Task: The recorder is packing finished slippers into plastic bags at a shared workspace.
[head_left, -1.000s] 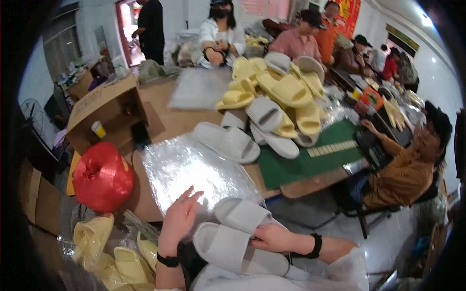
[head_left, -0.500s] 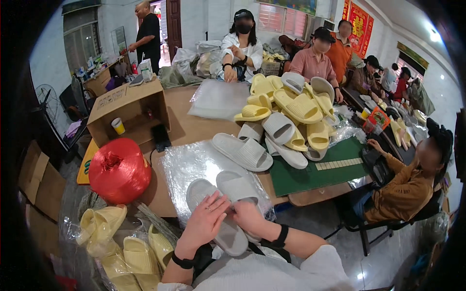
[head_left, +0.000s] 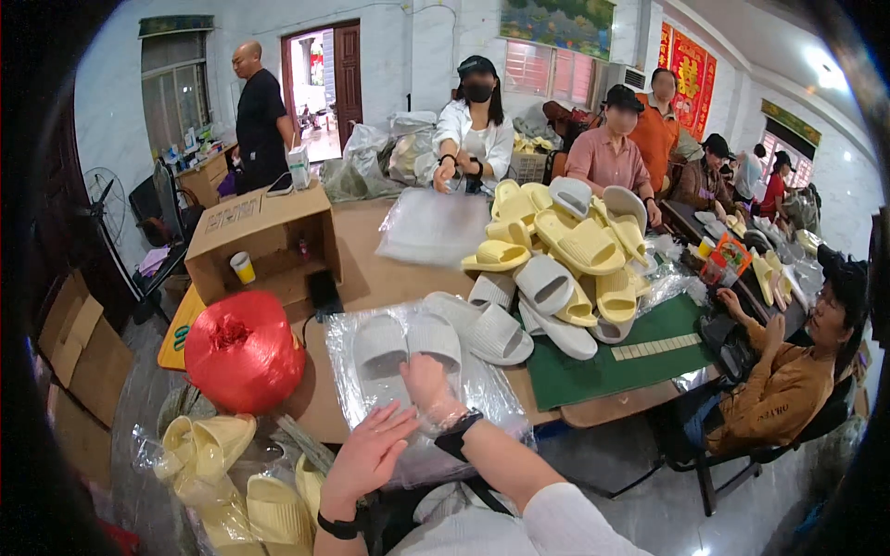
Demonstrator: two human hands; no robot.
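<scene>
A pair of grey slide slippers lies side by side at the table's near edge, the left slipper [head_left: 378, 345] and the right slipper [head_left: 436, 335] with toes pointing away. They appear to be inside a clear plastic bag [head_left: 496, 398], which shines around them. My right hand [head_left: 428, 382] is at the right slipper's foot opening, fingers curled and partly hidden; clear film seems to cross its wrist. My left hand [head_left: 373, 447] is over the bag's near part, fingers stretched out, holding nothing. Both wrists wear black bands.
Yellow and grey slippers [head_left: 579, 243] are heaped right of the bag, by a green mat [head_left: 575, 380]. Left are a red twine roll [head_left: 243, 352], a cardboard box [head_left: 209, 250] and bagged yellow slippers [head_left: 273, 510]. Flat clear bags [head_left: 428, 232] lie ahead. A seated person [head_left: 774, 385] is at right.
The grey slippers have moved away from me onto the bag area and now lie side by side. My right hand has followed them forward; my left hand has come off the slipper, nearer to me.
</scene>
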